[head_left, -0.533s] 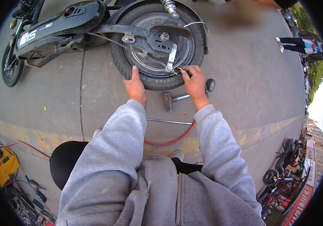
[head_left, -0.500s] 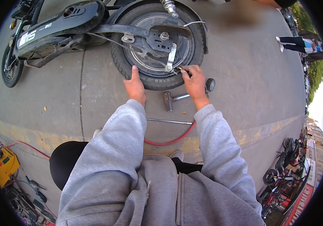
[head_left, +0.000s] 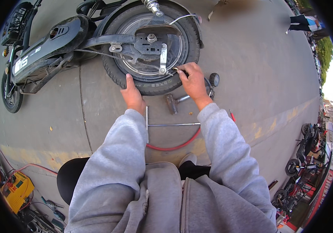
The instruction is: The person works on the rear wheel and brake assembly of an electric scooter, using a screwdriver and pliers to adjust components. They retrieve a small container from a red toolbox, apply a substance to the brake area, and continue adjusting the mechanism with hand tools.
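The black rear tire point(head_left: 116, 75) of an electric scooter point(head_left: 57, 42) is in front of me, its grey metal hub and brake arm point(head_left: 163, 58) facing up. My left hand point(head_left: 132, 96) grips the near left edge of the tire, thumb up on the sidewall and fingers hidden beneath. At the near right of the rim, just right of the brake arm's end, my right hand point(head_left: 192, 82) is closed in a pinch. A small part shows at its fingertips, too small to name.
A hammer point(head_left: 171, 104) and a round gauge point(head_left: 214, 79) with a hose lie by my right hand. Nearer are a metal T-handle wrench point(head_left: 170, 124) and a red hose point(head_left: 174, 147). A yellow machine point(head_left: 19, 190) sits at lower left; parked bikes point(head_left: 292, 167) line the right.
The whole scene has shifted and tilted slightly in view, with the scooter now further left. Both hands keep their places at the wheel, the right still pinching by the rim.
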Demonstrator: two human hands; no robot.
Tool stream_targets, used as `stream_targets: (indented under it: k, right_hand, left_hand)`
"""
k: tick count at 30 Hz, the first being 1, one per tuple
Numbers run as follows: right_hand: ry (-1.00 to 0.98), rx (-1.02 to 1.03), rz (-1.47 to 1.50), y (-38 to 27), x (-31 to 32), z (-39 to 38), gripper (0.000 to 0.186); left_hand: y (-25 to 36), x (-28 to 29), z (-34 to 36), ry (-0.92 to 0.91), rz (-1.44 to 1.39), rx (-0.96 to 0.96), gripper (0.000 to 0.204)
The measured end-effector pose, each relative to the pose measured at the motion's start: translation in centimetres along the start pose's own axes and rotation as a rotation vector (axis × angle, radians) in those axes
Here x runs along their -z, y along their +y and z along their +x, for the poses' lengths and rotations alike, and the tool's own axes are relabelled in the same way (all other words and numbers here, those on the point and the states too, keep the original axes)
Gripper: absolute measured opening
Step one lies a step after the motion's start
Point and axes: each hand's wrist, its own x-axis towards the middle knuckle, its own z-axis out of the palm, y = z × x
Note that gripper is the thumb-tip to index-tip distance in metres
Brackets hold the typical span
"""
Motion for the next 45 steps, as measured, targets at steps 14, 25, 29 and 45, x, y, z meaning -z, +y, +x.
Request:
stream_targets:
  k: [14, 25, 29, 45]
  right_hand:
    - [-0.021, -0.071, 0.062, 0.6, -0.1, -0.1, 0.013]
    - [-0.068, -0.111, 0.08, -0.3, 0.3, 0.1, 0.013]
    - [-0.126, -0.211, 0.177, -0.6, 1.1, 0.2, 0.02]
    - [-0.737, 0.752, -0.601, -1.1, 3.5, 7.4, 0.01]
  left_hand:
    - [-0.4, 0.5, 0.5, -0.048, -0.022, -0.012, 0.052]
    - [-1.1, 0.5, 0.7, -0.009, -0.027, -0.069, 0.048]
    - [-1.2, 0.5, 0.9, -0.024, 0.016, -0.111, 0.05]
    - [0.1, -0.2, -0.4, 0.009, -0.025, -0.068, 0.048]
